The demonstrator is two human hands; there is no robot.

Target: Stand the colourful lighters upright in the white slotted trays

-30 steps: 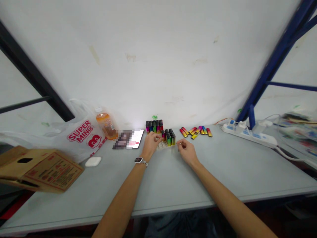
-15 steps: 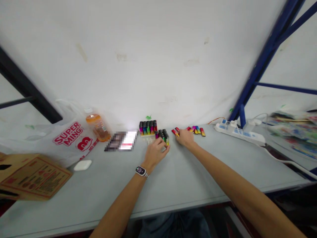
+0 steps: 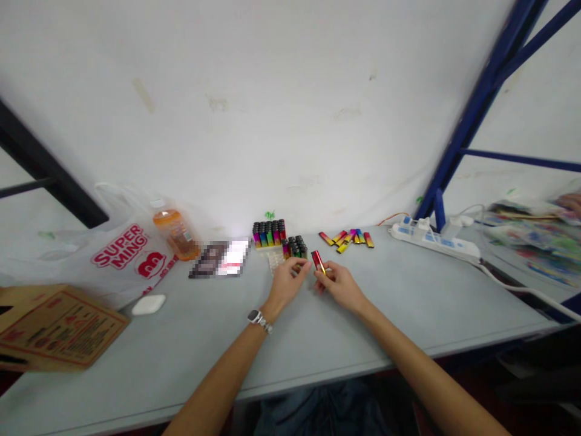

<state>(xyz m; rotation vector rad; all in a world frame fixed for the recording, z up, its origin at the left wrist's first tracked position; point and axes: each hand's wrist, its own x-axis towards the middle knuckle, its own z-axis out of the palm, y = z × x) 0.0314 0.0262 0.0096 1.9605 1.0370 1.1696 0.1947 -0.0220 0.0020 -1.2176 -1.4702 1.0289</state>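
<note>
My right hand (image 3: pixel 341 287) pinches a shiny red-to-gold lighter case (image 3: pixel 319 261), tilted, above the table. To its left, my left hand (image 3: pixel 287 283) is curved with thumb and fingers apart, close in front of a small cluster of black-topped lighters (image 3: pixel 297 245). Its fingers hide the cluster's lower part, and I see nothing held in them. Behind stands a fuller block of upright lighters (image 3: pixel 269 235) in rainbow colours with black tops. A clear tray (image 3: pixel 275 261) shows beside my left hand. Several loose coloured lighter cases (image 3: pixel 345 241) lie near the wall.
On the left are a cardboard box (image 3: pixel 63 327), a plastic bag (image 3: pixel 122 260), an orange bottle (image 3: pixel 178 233), a white case (image 3: pixel 149 304) and a pixelated flat item (image 3: pixel 220 259). A power strip (image 3: pixel 436 241) with cables and bagged items (image 3: pixel 531 236) are on the right.
My right hand has come back from the loose cases toward my left hand, bringing a red-to-gold case. My left hand's fingers have shifted slightly away from the lighters, and the view has moved a little.
</note>
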